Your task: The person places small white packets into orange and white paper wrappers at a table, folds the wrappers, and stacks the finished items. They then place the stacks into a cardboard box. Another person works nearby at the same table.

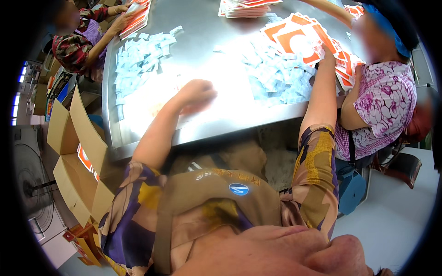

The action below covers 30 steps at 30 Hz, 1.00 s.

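My left hand (pixel 200 91) is over the near part of a metal table (pixel 193 45), its fingers curled. Motion blur and strong glare hide whether it holds anything; a faint orange patch shows beneath it. My right hand (pixel 325 57) reaches to a loose pile of flat orange-and-white packets, its thumb and fingers at the edge of one packet (pixel 297 41) with a round white centre. Between my arms, a heap of small pale-blue sachets (pixel 279 76) lies beside that pile. Another heap of pale sachets (pixel 141 58) spreads along the table's left side.
A stack of orange-and-white packets (pixel 245 8) stands at the far edge. Co-workers are at the left (pixel 77 45) and right (pixel 383 103); the left one holds several packets (pixel 136 20). An open cardboard box (pixel 81 131) stands left of the table, near a fan (pixel 32 188).
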{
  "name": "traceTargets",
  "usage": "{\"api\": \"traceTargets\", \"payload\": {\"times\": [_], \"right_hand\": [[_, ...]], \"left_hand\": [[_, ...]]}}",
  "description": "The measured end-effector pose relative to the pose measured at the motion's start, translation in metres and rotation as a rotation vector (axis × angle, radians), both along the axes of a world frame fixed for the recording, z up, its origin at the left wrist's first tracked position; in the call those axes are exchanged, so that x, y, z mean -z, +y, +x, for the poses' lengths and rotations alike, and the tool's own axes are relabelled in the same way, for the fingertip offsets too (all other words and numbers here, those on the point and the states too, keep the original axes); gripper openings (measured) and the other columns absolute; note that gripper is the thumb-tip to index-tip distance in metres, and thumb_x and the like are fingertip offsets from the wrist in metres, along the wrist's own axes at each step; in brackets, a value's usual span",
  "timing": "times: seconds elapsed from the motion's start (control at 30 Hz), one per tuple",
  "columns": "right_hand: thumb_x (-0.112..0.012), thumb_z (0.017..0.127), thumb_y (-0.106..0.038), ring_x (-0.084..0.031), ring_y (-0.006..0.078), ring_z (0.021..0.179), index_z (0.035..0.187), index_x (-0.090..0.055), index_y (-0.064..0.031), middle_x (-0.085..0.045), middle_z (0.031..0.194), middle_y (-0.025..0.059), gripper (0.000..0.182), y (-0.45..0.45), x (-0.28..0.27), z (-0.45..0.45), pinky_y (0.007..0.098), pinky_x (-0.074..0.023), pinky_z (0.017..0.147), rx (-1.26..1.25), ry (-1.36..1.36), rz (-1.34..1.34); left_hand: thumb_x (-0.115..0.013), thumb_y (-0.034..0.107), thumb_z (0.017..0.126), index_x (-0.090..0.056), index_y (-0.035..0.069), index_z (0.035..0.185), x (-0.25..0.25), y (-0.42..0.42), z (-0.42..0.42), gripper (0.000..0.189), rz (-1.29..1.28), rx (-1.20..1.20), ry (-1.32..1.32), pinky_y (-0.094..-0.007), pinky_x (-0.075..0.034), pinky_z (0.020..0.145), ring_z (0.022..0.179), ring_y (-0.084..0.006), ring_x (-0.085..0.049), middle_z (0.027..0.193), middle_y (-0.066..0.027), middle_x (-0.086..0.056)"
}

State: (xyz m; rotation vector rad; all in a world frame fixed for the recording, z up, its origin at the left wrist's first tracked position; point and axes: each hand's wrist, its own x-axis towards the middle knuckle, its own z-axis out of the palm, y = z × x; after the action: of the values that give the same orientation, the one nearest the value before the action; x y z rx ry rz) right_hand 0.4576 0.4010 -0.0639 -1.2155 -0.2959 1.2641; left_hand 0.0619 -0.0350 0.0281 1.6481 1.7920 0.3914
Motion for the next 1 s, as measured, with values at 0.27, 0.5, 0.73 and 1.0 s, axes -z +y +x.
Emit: {"api": "traceTargets", "payload": {"times": [0.27,0.5,0.73,1.0], "right_hand": [[-0.078,0.071,0.007,-0.068,0.0356,0.093,0.122,-0.049,0.0101,-0.062,0.116,0.0231,0.058,-0.002,-0.001,-0.034,0.0458,-0.06,0.079,-0.295,0.127,0.002],[-0.078,0.069,0.009,-0.068,0.0342,0.093,0.123,-0.048,0.0114,-0.061,0.117,0.0235,0.062,-0.001,0.003,-0.04,0.0457,-0.0596,0.08,-0.361,0.112,0.043],[-0.079,0.07,0.008,-0.069,0.0319,0.091,0.119,-0.053,0.0124,-0.065,0.11,0.0213,0.055,-0.051,-0.053,-0.082,0.0435,-0.0599,0.077,-0.166,-0.129,0.109],[-0.081,0.073,-0.001,-0.068,0.0187,0.082,0.095,-0.068,0.0099,-0.071,0.096,0.0145,0.028,-0.099,-0.109,-0.082,0.0325,-0.0555,0.076,-0.044,-0.478,0.824]], "left_hand": [[-0.066,0.024,0.086,-0.063,0.0,0.076,-0.009,-0.001,0.0,0.026,-0.04,-0.013,-0.016,-0.0309,-0.042,0.056,0.057,-0.0158,-0.052,0.062,-0.0082,-0.058],[-0.066,0.025,0.085,-0.062,-0.001,0.074,-0.005,0.003,-0.004,0.028,0.003,0.033,-0.002,-0.0315,-0.041,0.055,0.055,-0.016,-0.05,0.06,-0.0086,-0.056],[-0.067,0.025,0.085,-0.064,0.0,0.077,0.003,-0.001,-0.015,0.027,-0.014,0.017,-0.032,-0.0317,-0.043,0.057,0.056,-0.0174,-0.052,0.063,-0.0097,-0.059],[-0.066,0.026,0.086,-0.064,-0.001,0.078,0.008,0.007,-0.02,0.028,-0.03,0.071,0.008,-0.0325,-0.046,0.059,0.059,-0.0189,-0.057,0.065,-0.0106,-0.062]]}}
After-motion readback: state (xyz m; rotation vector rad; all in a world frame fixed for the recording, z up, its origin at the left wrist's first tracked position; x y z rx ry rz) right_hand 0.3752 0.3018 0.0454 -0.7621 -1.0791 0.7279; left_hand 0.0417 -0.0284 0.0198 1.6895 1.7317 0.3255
